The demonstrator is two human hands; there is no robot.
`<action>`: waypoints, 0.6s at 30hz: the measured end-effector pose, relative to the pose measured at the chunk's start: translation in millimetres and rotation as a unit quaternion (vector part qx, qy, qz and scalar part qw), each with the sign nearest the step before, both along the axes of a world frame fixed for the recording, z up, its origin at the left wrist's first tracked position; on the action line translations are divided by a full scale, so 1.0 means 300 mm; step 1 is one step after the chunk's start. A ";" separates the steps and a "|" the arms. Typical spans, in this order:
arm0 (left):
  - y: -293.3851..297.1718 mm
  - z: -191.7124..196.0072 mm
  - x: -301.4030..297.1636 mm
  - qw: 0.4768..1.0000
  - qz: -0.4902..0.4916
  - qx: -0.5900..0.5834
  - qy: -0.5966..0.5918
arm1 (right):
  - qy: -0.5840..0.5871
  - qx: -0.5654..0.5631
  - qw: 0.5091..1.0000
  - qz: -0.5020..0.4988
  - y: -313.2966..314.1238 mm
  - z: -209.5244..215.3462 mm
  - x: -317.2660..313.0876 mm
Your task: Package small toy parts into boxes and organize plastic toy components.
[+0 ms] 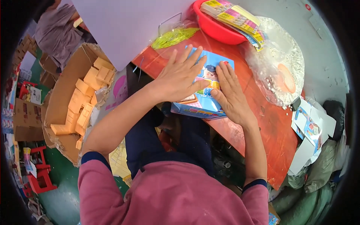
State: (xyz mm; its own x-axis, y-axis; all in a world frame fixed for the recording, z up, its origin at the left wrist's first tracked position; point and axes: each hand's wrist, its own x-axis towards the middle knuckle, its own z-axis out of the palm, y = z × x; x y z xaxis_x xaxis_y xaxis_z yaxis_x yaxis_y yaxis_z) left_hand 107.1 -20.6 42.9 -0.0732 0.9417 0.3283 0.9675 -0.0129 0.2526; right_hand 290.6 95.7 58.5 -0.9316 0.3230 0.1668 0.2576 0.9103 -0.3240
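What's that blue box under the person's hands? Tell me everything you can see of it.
The box looks like glossy printed cardboard, mostly bright blue, with a cartoon figure in a dark cap on top. It lies on the red table, its near-left corner jutting past the edge. The left hand lies across it, fingers spread; the right hand touches its right side. Both hide much of it; its contents are out of sight.

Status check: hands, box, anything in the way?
Left hand and right hand open, palms down on box. Box on table. Basin beyond it, apart.
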 end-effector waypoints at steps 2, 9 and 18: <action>-0.004 0.002 0.004 1.000 0.011 -0.002 0.006 | 0.014 0.017 1.000 -0.001 -0.005 -0.009 -0.003; -0.027 -0.015 -0.104 0.917 -0.181 0.006 -0.356 | 0.022 -0.002 1.000 0.004 0.009 -0.013 -0.013; -0.122 -0.112 -0.018 0.958 -0.153 0.077 -0.231 | 0.185 -0.109 0.977 -0.004 0.042 -0.165 -0.015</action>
State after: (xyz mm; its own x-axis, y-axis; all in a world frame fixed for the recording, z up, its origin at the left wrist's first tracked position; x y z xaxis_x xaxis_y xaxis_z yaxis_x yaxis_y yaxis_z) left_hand 101.7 -57.2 9.4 0.0268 0.8858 0.4633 0.6980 -0.3484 0.6256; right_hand 286.0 108.2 8.9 -0.8181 0.3955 0.4174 0.0940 0.8081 -0.5816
